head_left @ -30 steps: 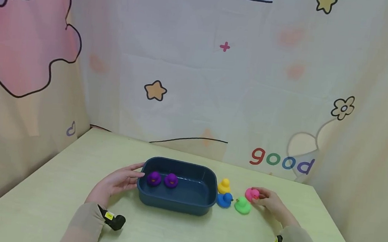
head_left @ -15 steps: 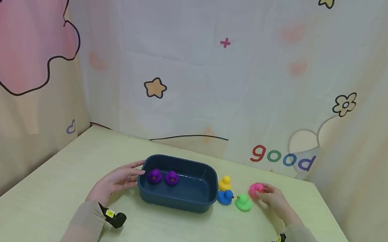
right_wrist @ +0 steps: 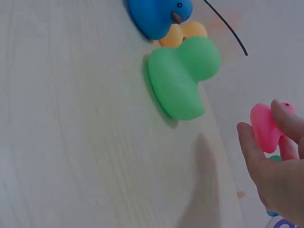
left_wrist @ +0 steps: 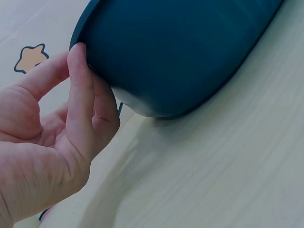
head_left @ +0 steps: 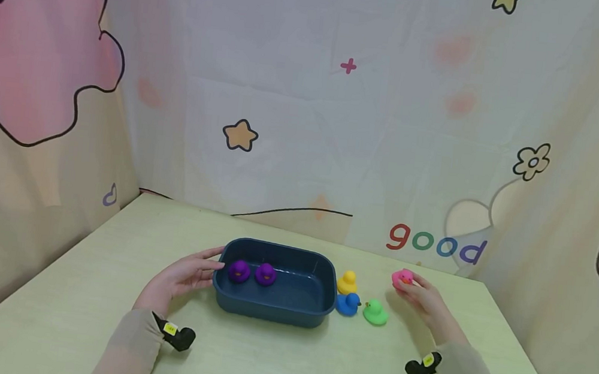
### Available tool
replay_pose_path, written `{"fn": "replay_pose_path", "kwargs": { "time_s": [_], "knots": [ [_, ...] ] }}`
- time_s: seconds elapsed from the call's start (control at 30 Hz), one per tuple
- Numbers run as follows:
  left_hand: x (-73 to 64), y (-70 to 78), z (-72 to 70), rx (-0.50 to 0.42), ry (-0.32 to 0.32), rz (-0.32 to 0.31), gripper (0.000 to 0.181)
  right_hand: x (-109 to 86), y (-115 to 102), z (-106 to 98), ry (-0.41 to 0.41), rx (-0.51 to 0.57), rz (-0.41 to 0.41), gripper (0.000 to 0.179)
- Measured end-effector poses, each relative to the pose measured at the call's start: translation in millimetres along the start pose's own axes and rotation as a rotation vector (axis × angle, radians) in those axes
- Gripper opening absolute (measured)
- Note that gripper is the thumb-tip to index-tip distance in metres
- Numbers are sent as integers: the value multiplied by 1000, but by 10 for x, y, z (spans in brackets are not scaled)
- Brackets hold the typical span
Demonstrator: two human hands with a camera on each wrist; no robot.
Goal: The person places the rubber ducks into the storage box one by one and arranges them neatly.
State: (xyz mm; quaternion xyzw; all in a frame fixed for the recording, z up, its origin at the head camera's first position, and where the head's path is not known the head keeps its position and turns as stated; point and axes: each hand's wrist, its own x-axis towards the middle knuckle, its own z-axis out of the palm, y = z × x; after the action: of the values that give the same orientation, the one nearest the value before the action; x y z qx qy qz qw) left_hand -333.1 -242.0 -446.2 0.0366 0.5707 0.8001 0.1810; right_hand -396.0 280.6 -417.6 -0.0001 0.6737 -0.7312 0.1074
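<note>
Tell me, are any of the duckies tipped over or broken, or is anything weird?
Nothing looks odd. Two purple ducks sit upright in the tub, and the yellow duck, blue duck and green duck sit upright beside it on the table. The right hand holds the pink duck. I see no spill or break.

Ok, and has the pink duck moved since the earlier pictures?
Yes. In the head view, the pink duck, held in the right hand, has gone up and to the right in the picture, away from the green duck.

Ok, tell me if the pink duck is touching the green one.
Apart: the right wrist view shows a gap between the pink duck and green duck.
</note>
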Motion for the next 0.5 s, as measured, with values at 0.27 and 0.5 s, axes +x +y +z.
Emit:
{"fn": "replay_pose_path", "kwargs": {
  "time_s": [0.27, 0.5],
  "knots": [
    [13, -28, -19, 10, 10, -3, 66, 41, -27, 206, -1, 12, 0, 73],
    [26, -19, -28, 9, 10, -7, 67, 54, -144, 530, 18, 9, 8, 73]
  ]
}}
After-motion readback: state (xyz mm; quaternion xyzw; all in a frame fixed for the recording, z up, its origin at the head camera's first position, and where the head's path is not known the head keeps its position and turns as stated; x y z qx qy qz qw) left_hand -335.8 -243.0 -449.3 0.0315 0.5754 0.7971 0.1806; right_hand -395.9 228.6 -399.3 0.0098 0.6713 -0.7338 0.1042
